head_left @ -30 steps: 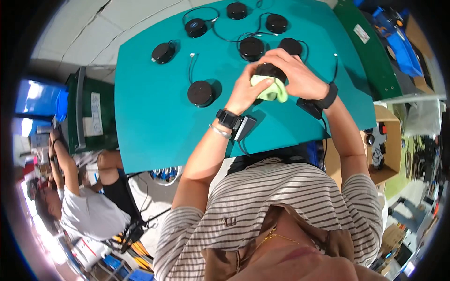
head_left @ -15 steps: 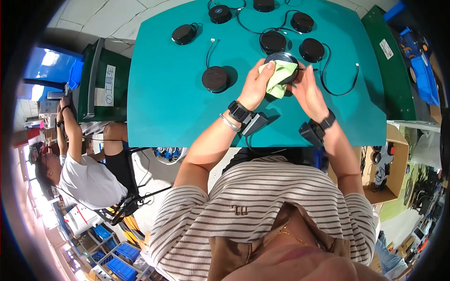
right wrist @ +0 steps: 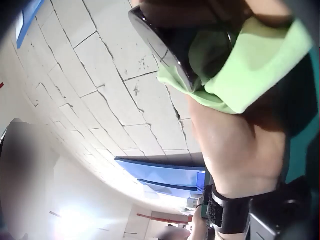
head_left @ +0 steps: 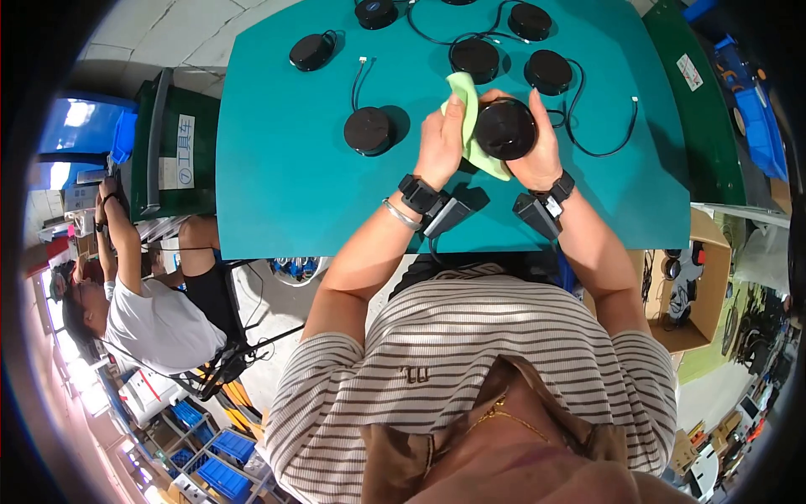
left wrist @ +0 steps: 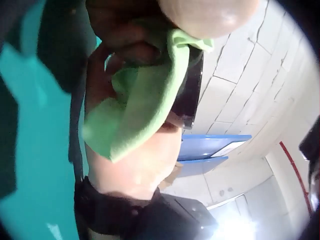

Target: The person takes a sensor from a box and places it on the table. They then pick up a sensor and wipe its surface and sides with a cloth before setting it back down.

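Note:
A glossy black round device (head_left: 505, 128) is held above the green table (head_left: 294, 193), its smooth face turned up toward the head view. My right hand (head_left: 540, 149) grips it by its right side and from behind. On its left, my left hand (head_left: 441, 143) pinches a light green cloth (head_left: 470, 126), which hangs along the device's left edge. The left wrist view shows the cloth (left wrist: 145, 100) draped by the fingers, with the device's dark edge (left wrist: 189, 92) behind it. In the right wrist view the cloth (right wrist: 255, 65) lies against the shiny device (right wrist: 172, 47).
Several black round devices stand on the table, one at the left (head_left: 368, 131), others along the back, such as one (head_left: 548, 71) with a curled cable (head_left: 579, 139). A cardboard box (head_left: 709, 294) is at the right. Another person (head_left: 159, 319) sits at the left.
The device has turned so its glossy face shows, and the right hand has closed round its side. The left hand has drawn the cloth to the device's left edge.

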{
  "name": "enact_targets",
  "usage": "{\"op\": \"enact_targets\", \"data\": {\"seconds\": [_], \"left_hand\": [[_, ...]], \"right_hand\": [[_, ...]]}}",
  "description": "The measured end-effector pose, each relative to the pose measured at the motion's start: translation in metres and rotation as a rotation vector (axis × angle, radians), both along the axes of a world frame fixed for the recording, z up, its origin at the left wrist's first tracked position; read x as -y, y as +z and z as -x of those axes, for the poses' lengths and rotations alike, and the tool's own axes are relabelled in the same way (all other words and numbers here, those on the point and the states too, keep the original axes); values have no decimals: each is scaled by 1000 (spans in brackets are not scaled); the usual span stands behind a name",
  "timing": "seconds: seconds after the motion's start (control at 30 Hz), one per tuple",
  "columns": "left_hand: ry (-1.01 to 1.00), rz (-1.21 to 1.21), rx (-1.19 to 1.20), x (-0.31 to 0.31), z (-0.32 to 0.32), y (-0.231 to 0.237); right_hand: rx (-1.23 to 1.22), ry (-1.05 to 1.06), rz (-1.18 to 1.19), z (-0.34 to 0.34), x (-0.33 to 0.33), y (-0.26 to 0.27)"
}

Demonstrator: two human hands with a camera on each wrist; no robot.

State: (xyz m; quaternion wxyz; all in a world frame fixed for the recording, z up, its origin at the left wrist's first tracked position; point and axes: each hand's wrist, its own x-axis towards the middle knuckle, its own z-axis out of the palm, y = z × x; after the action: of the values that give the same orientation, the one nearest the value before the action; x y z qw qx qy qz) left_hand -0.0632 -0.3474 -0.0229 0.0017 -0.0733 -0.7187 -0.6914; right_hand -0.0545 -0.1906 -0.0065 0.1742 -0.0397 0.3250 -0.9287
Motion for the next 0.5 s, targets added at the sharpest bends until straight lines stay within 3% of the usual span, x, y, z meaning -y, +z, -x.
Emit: {"op": "enact_targets", "data": {"seconds": [0.1,0.23,0.33,0.5], "left_hand": [[225,-21,-51,6,9,6],[283,-4,-14,12,10,11],[142,17,-47,8,7,9],[-44,-278,110,8,-3,31]], "right_hand": [[-11,0,-2,7,-12,-2],[118,-3,94,9,-13,4],[75,95,103,9,-11,0],[206,11,35,8,-9,-8]]}}
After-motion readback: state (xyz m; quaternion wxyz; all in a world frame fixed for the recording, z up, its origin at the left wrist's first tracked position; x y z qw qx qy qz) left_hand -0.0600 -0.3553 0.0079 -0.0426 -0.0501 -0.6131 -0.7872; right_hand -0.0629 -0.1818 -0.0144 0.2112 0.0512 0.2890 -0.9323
